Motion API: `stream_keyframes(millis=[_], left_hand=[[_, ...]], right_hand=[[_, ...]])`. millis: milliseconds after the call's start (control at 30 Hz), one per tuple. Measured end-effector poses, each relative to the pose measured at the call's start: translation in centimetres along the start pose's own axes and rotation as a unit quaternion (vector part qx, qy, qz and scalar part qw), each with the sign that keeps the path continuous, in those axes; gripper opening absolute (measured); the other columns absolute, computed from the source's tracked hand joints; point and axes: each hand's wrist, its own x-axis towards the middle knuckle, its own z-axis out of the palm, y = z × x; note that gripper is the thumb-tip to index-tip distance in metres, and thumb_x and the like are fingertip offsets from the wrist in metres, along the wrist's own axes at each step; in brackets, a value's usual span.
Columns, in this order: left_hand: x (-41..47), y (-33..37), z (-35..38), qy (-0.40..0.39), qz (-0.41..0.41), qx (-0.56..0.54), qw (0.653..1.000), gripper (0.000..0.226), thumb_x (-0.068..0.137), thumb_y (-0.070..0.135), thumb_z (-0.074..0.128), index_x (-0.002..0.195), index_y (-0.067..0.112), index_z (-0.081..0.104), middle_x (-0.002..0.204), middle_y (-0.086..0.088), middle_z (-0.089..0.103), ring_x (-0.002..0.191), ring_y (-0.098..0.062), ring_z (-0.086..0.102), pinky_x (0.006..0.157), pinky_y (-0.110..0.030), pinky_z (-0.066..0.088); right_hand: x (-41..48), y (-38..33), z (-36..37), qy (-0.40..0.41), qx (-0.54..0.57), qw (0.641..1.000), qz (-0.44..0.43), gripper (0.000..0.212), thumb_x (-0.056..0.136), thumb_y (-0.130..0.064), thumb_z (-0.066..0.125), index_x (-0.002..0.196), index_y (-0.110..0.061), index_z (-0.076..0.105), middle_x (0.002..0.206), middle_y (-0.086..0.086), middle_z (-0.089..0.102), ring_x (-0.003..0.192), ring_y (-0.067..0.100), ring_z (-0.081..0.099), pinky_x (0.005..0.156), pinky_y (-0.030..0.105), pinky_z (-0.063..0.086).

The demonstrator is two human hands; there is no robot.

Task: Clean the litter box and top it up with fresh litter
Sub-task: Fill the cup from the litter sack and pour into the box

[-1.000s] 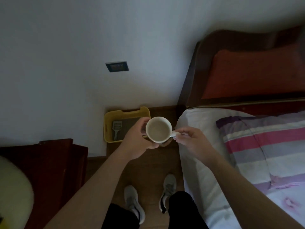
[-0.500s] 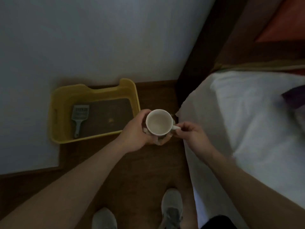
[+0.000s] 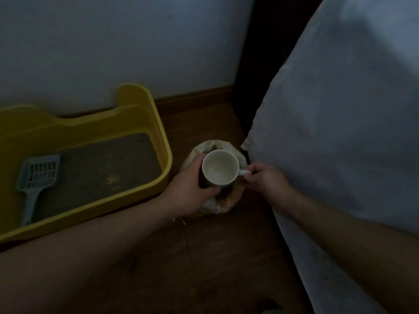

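- Down on the brown wooden floor [image 3: 215, 257], against the white wall [image 3: 113, 41], a yellow plastic litter box with a raised back rim [image 3: 156, 123] is sitting at the left of my feed.
- Inside it, a flat bed of dark litter [image 3: 95, 155] is covering the bottom, with a small yellowish patch showing near the middle.
- A pale blue plastic slotted scoop [image 3: 38, 175] is lying on the litter at the box's left end. Its head is pointing toward the wall and its handle is pointing back toward the person.
- Just to the right of the box, the person is holding a white ceramic mug [image 3: 220, 167] mouth-up over a crumpled, pale patterned bag [image 3: 217, 205]. The bag is standing on the floor between the box and the bed.
- The left hand [image 3: 190, 189] is wrapping the mug's body, with thumb and fingers curling round its side.
- The right hand [image 3: 265, 180] is pinching the mug's small handle on the right side, its fingers closing tightly on it.
- I am seeing only a pale inside to the mug. The light is too dim for me to tell whether it is holding anything.
- A white bedsheet [image 3: 340, 132] is hanging down along the right, its corner coming just beside the bag.
- A dark wooden bed frame [image 3: 251, 64] is rising behind the sheet, against the wall.
- Both bare forearms are reaching in from the bottom of the view.
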Motion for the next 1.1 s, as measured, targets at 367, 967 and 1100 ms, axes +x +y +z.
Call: stream_keyframes(millis=[367, 967, 1100], left_hand=[[-2.9, -2.5, 1.6, 0.112, 0.002, 0.193, 0.975, 0.064, 0.089, 0.029, 0.069, 0.146, 0.032, 0.040, 0.156, 0.007, 0.025, 0.144, -0.012, 0.023, 0.117, -0.040, 0.033], [-3.4, -2.7, 1.3, 0.105, -0.092, 0.036, 0.990, 0.066, 0.088, 0.014, 0.071, 0.144, 0.036, 0.044, 0.148, 0.004, 0.039, 0.135, -0.016, 0.043, 0.106, -0.035, 0.047], [-3.1, -3.0, 0.9, 0.100, -0.098, -0.005, 0.990, 0.066, 0.087, 0.012, 0.072, 0.142, 0.039, 0.046, 0.146, 0.008, 0.040, 0.133, -0.015, 0.046, 0.101, -0.036, 0.053]], right_hand=[[1.6, 1.2, 0.6, 0.009, -0.048, 0.997, -0.055, 0.027, 0.092, -0.015, 0.062, 0.071, -0.026, 0.073, 0.101, 0.017, 0.072, 0.104, 0.037, 0.067, 0.098, 0.060, 0.051], [0.5, -1.2, 3.2, -0.073, -0.505, 0.825, -0.243, 0.009, 0.100, -0.032, 0.052, 0.091, -0.035, 0.051, 0.100, -0.008, 0.050, 0.090, 0.013, 0.053, 0.072, 0.027, 0.044], [1.0, -1.1, 3.6, -0.082, -0.560, 0.785, -0.253, 0.008, 0.100, -0.032, 0.050, 0.093, -0.033, 0.051, 0.105, -0.002, 0.051, 0.095, 0.019, 0.052, 0.082, 0.036, 0.049]])
